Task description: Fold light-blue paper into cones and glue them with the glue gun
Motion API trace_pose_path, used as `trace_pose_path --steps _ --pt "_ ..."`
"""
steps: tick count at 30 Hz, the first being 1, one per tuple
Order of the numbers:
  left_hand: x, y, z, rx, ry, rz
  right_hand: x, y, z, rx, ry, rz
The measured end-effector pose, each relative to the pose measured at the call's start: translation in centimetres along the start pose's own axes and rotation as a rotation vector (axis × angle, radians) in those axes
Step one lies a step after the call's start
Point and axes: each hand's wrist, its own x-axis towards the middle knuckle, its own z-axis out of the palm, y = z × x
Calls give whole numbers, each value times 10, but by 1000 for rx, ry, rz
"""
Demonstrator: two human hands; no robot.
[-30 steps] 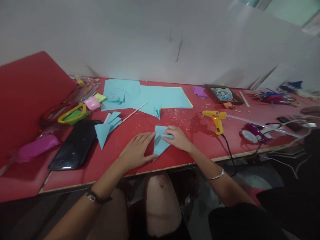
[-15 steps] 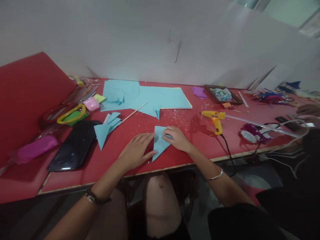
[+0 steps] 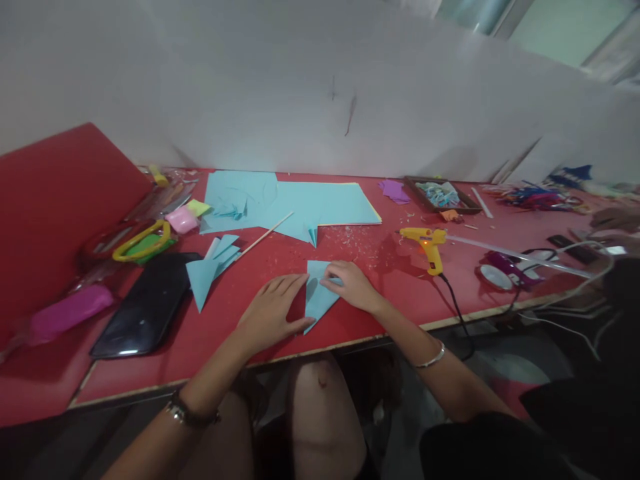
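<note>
A folded piece of light blue paper (image 3: 316, 300) lies near the table's front edge, between my two hands. My left hand (image 3: 274, 308) rests flat at its left side, thumb and fingers apart, with fingertips touching the paper's left edge. My right hand (image 3: 351, 285) has its fingers bent and closed on a flap at the paper's right side. To the left lies a folded blue paper shape (image 3: 204, 275), with a thin wooden stick (image 3: 267, 235) beside it. Behind my hands are blue paper sheets (image 3: 330, 200), with a small pleated blue piece (image 3: 313, 235) at their front edge.
A yellow glue gun (image 3: 427, 248) with a black cord stands to the right, its orange light on. A black phone (image 3: 147, 310) lies left. Further off are a tray of scraps (image 3: 443, 195), a purple device (image 3: 507, 269), purple paper (image 3: 394, 191) and another person's hand (image 3: 617, 217).
The fingers of my right hand have shifted slightly on the paper's flap. My left hand stays almost in place. The whole view has moved a little, so the table sits lower.
</note>
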Motion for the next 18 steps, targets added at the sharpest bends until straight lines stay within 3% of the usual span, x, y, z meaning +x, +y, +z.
trace_pose_path --steps 18 --pt "-3 3 -1 -9 -21 9 -2 -5 0 -107 34 107"
